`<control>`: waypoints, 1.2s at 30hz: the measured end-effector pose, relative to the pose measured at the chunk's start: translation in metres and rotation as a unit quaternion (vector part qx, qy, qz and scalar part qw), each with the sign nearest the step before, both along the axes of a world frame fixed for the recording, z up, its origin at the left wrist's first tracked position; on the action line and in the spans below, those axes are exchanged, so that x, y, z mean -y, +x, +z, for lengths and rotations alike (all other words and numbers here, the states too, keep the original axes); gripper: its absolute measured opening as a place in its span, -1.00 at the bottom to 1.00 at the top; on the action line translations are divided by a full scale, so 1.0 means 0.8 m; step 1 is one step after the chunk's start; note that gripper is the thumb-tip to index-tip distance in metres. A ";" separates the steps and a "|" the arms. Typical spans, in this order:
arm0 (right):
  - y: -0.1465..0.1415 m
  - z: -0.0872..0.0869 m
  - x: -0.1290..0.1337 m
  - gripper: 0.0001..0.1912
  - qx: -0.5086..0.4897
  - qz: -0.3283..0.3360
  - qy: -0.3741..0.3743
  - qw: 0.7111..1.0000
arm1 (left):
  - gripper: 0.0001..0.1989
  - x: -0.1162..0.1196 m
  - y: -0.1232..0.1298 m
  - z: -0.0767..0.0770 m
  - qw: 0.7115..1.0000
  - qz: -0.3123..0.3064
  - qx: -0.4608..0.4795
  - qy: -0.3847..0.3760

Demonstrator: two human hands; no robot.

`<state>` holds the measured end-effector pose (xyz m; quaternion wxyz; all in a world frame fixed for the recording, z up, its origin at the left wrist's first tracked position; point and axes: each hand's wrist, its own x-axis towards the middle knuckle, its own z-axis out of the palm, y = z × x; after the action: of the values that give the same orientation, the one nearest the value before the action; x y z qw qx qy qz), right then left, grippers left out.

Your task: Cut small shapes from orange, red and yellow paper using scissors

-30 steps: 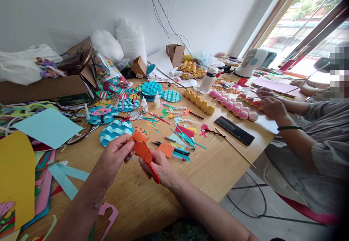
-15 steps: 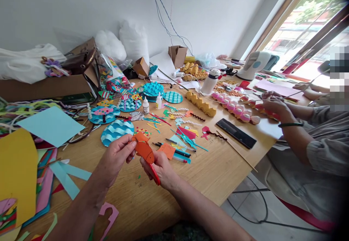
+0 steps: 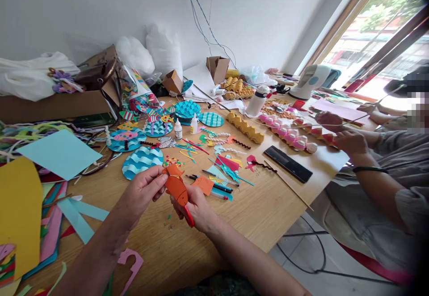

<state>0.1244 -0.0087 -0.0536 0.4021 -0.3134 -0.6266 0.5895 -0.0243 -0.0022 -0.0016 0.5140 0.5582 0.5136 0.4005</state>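
Note:
My left hand (image 3: 145, 186) pinches the tail end of an orange paper fish (image 3: 177, 191), drawn with a dark eye and gill line. In my right hand (image 3: 197, 209) are red-handled scissors (image 3: 188, 217), held beneath the fish's head; their blades are hidden behind the paper. Left of the fish lies a round plate with blue wavy paper strips (image 3: 142, 162). Just beyond my right hand, an orange paper piece (image 3: 203, 185) rests by several pens (image 3: 217, 188).
A black phone (image 3: 288, 164) and a thin wooden stick (image 3: 295, 191) lie to the right. Glue bottles (image 3: 178, 129) stand mid-table. Coloured paper (image 3: 60, 153) is stacked at left. At right, a co-worker's hands (image 3: 348, 137) hold a thin pale strand above pink-painted egg-carton strips (image 3: 288, 133).
The orange fish has tilted slightly in my hands, its head end swinging a little down and left. The co-worker's hands have moved apart. The view has shifted slightly.

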 end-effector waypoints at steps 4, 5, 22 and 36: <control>0.000 0.002 0.000 -0.68 -0.012 0.006 -0.008 1.000 | -0.74 -0.001 -0.001 0.001 1.000 -0.005 -0.001 -0.009; 0.000 0.004 0.000 -0.67 -0.016 0.007 -0.011 1.000 | -0.73 -0.001 -0.001 0.002 1.000 -0.009 -0.001 -0.010; 0.001 -0.001 0.000 -0.60 0.011 0.009 -0.018 1.000 | -0.75 -0.003 -0.011 0.007 0.999 -0.049 -0.012 -0.015; 0.004 0.006 0.001 -0.46 0.062 0.010 0.000 0.998 | -0.75 -0.003 -0.022 0.014 0.997 -0.060 -0.032 -0.028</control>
<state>0.1277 -0.0099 -0.0485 0.3565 -0.3429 -0.6534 0.5731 -0.0421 0.0000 0.0093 0.5360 0.5859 0.5062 0.3364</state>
